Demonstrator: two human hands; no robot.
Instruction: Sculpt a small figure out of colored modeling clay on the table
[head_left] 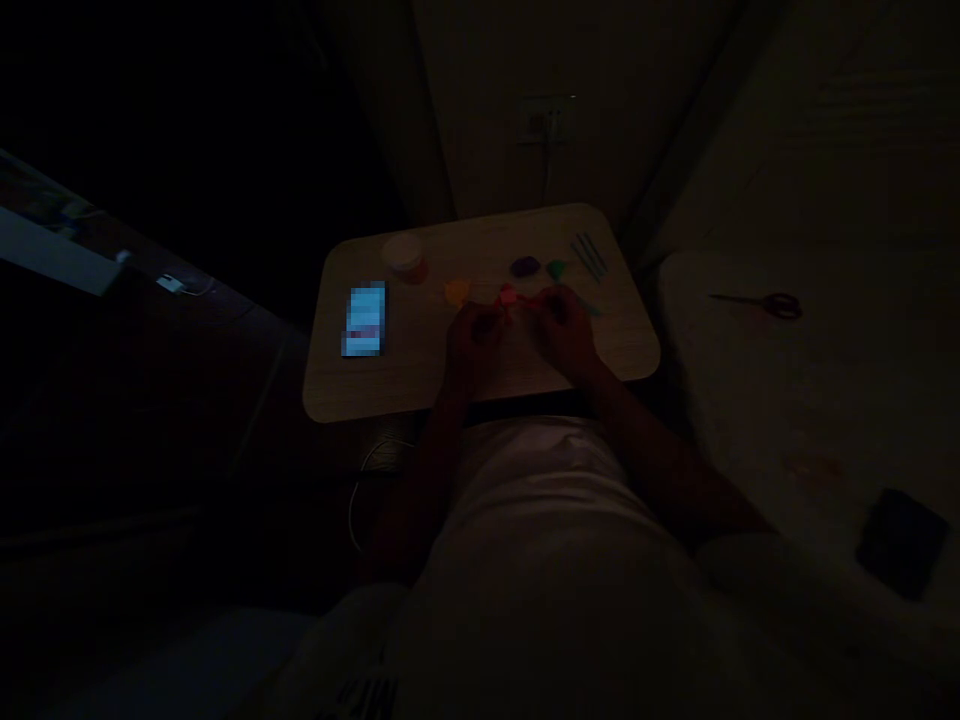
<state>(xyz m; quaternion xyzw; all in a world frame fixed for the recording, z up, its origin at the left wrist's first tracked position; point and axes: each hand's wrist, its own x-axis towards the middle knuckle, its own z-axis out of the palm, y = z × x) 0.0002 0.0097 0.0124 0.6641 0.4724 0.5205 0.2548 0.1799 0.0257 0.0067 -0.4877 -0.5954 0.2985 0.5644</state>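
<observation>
Left hand [474, 336] and right hand [568, 332] appear pinched on a red piece [508, 297] between them; darkness obscures exact contact. Step judged: two-handed finger work; the next move calls for light, even pressure. Just beyond the left: orange piece [457, 292]; beyond the right: green piece [556, 269].

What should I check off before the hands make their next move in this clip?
1. Pink piece in view: ok, between the left hand and right hand.
2. Secure grip on it: cannot tell, the fingers are too dark.
3. Lighting: not ok, the scene is very dim.
4. Orange piece, purple piece and green piece on the table: ok, all three there.
5. Lit screen apart from the hands: ok, toward the table's left side.
6. Scissors on the table: not ok, they lie on the pale surface to its right.
</observation>
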